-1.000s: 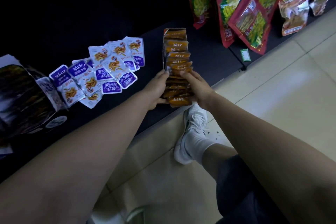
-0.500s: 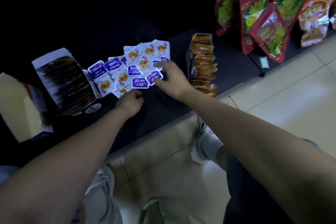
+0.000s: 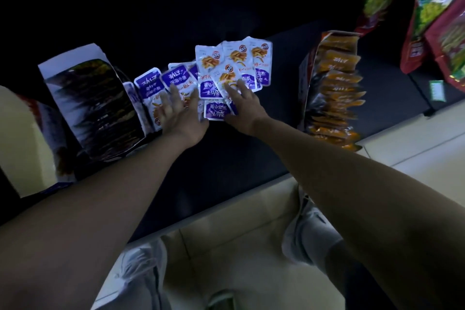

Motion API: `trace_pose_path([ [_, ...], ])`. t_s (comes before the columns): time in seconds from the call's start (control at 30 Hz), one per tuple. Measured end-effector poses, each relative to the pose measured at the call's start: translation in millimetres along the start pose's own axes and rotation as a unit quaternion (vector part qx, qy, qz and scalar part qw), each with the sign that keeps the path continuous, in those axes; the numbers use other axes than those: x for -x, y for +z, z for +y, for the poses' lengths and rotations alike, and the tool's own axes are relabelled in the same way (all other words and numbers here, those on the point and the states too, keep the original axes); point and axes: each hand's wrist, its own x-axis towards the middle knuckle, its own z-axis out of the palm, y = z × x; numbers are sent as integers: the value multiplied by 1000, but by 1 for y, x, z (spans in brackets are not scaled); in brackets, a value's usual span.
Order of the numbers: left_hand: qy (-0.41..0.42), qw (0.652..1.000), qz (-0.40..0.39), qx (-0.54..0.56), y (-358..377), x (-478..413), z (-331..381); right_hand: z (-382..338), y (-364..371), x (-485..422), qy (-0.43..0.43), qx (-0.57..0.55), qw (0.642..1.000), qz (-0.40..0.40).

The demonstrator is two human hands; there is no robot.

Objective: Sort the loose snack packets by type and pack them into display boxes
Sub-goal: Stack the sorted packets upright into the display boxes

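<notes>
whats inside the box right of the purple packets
A packed row of orange packets fills the display box. Its floor and the packets' lower parts are hidden.

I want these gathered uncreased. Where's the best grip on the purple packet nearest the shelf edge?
Probably pinch the near edge of the purple packet, coming from the front: it lies flat, that edge bare on the dark shelf.

Both hands (image 3: pixel 185 114) (image 3: pixel 242 106) flat, fingers (image 3: pixel 176 90) spread.

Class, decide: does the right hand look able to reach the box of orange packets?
Probably yes: the right hand rests open on the purple packets, and only bare dark shelf lies between it and the box of orange packets.
</notes>
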Motion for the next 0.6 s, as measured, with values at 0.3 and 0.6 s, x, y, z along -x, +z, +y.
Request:
trace_pose_path([
  [0.3,50,982,180,21,16,-6,-2,17,9,-16,19,15,981,193],
  [0.6,-27,993,91,77,9,-40,-7,31,18,-18,63,-69,976,198],
])
